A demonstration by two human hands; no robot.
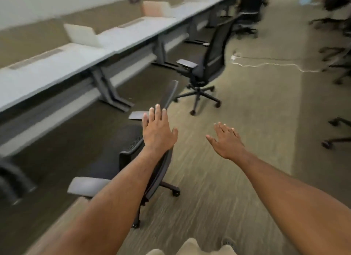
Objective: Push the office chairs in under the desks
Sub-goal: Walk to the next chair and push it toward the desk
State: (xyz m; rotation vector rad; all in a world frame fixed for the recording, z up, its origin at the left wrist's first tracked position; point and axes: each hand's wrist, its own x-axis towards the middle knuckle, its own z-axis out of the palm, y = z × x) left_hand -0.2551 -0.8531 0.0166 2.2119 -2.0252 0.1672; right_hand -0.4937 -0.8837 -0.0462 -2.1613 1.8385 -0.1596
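A black mesh office chair [131, 152] stands just in front of me, facing the long white desk row [57, 64] on the left, its seat outside the desk edge. My left hand [158, 130] hovers over the top of its backrest, fingers spread, holding nothing; whether it touches is unclear. My right hand [227, 140] is open in the air to the right of the chair, over the carpet. A second black chair [207, 64] stands farther along the row, also pulled out from the desk. A third dark chair [248, 9] sits farther back, blurred.
Grey desk legs [110, 91] stand under the desk row. White desktop dividers [81, 35] sit on the desks. A white cable [266, 63] lies across the carpet aisle. More chair bases [336, 133] line the right edge. Another chair's arm [13, 178] shows at far left.
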